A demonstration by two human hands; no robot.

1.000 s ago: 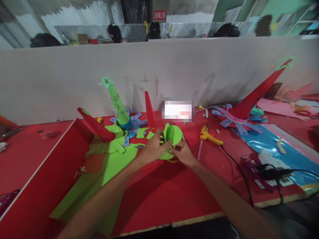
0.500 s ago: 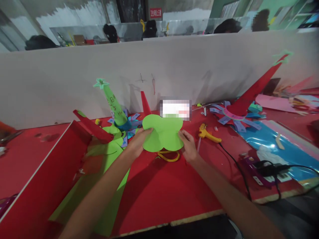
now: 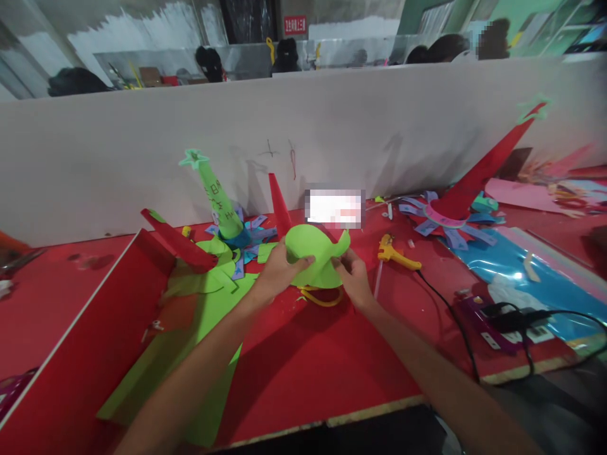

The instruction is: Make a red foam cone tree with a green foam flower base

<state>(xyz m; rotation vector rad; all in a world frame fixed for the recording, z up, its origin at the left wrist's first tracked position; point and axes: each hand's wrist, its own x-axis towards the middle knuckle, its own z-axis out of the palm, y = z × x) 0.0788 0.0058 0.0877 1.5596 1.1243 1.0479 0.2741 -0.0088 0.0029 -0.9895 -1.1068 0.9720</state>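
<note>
A green paper shape with rounded lobes (image 3: 315, 253) is bent between my two hands above the red table. My left hand (image 3: 281, 270) grips its left side, the thumb on the near face. At the right side my right hand (image 3: 353, 273) pinches the paper, where one lobe curls upward. Yellow scissor handles (image 3: 325, 300) show just below the paper; the rest is hidden. Behind it stands a narrow red cone (image 3: 279, 205). A yellow glue gun (image 3: 398, 254) lies to the right of my right hand.
A decorated green cone (image 3: 219, 202) and green sheets (image 3: 203, 354) are at left, beside a raised red board (image 3: 95, 335). At right are a large red cone (image 3: 488, 167), a purple box with black cables (image 3: 488, 325) and blue film (image 3: 545, 278). A white partition (image 3: 165, 151) runs behind.
The green paper was nearly flat and is now bent, its right lobe curled up. My left hand has moved slightly right, nearer my right hand.
</note>
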